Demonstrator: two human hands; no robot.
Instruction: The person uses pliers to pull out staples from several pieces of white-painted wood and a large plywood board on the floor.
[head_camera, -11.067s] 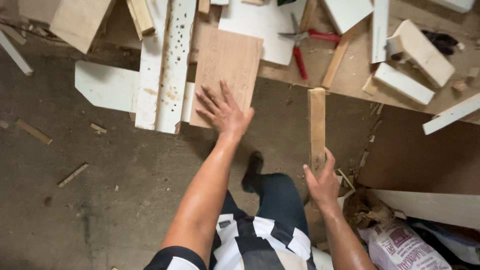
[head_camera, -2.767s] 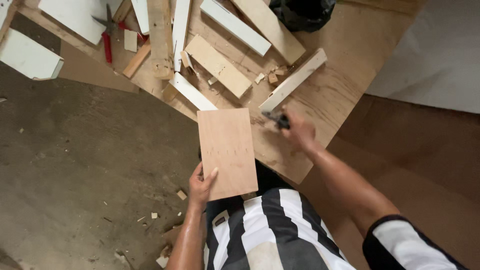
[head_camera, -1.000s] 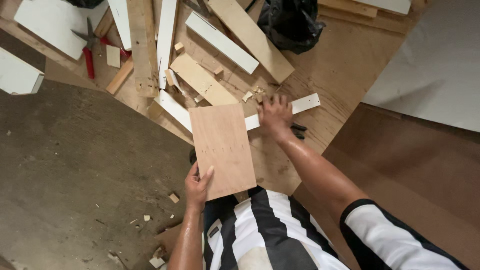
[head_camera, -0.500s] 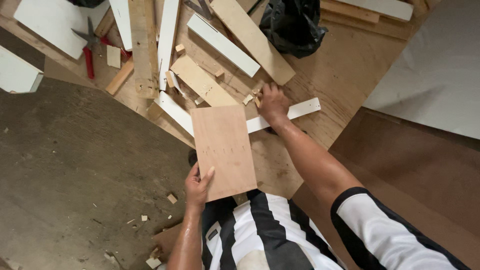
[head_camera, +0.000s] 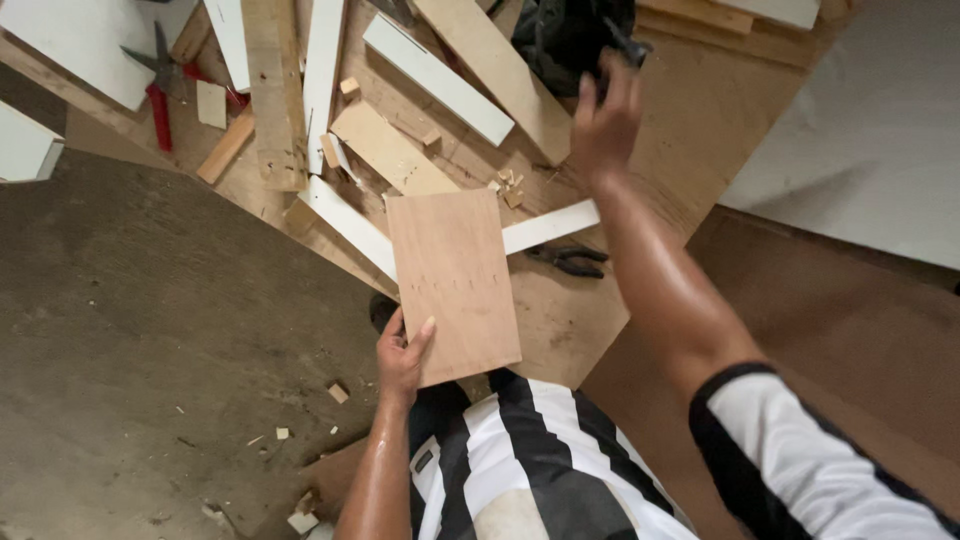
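My left hand (head_camera: 400, 352) grips the plywood panel (head_camera: 455, 285) by its lower edge; right hand (head_camera: 605, 115), fingers spread, holding nothing, reaches the black bag (head_camera: 560, 35), perhaps touching. Keep the panel level.

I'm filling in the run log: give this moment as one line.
left hand: holds plywood panel by its lower corner | right hand: reaching at black bag | pliers: lying untouched on board

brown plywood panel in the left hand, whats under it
Under the brown plywood panel run two white strips, whose ends go out of sight beneath it. The left hand grips its lower corner. Whatever else lies below is covered.
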